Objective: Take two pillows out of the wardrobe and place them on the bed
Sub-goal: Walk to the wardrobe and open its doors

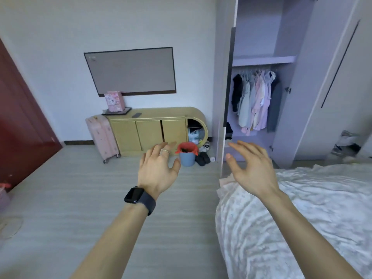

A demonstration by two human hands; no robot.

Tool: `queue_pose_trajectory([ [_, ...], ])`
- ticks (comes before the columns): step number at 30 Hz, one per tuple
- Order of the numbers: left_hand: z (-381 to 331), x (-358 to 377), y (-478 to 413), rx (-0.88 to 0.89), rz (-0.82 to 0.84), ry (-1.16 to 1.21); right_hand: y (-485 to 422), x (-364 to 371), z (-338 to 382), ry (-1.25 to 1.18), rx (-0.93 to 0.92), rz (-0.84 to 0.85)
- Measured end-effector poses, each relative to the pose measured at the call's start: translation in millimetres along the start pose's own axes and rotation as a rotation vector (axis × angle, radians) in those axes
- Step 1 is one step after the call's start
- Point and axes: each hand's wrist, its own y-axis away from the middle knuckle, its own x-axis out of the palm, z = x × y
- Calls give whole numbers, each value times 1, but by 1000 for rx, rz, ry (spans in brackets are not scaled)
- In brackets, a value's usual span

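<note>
The lilac wardrobe (pixel 289 37) stands open at the right, with hanging clothes (pixel 254 101) under a bare shelf (pixel 263 60). No pillow shows inside it. The bed (pixel 302 214) with a crumpled white patterned cover fills the lower right. My left hand (pixel 159 170), with a ring and a dark watch on the wrist, is stretched forward over the floor, fingers relaxed, holding nothing. My right hand (pixel 251 168) reaches forward above the bed's corner, toward the wardrobe, fingers spread and empty.
A tan low cabinet (pixel 153 129) stands against the far wall, with a pink suitcase (pixel 102 135) to its left. A blue bin with a red bag (pixel 187 154) and shoes (pixel 203 158) sit on the floor near the wardrobe door edge (pixel 223 97). A dark red door (pixel 22 117) is at left.
</note>
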Motion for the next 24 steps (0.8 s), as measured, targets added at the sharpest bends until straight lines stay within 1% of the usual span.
queue_pose_trajectory([
  [5,7,46,-112,96,-5,50,-85,44,-27,41,41,-74],
  [8,16,75,-179,141,-16,52,-140,78,-53,50,59,-89],
  [11,29,103,-245,150,-16,74,-193,113,-79,49,95,-93],
  [20,83,200,-388,172,69,145,-308,213,-128,49,206,-41],
  [24,100,256,-456,244,131,173,-354,261,-148,77,243,-82],
])
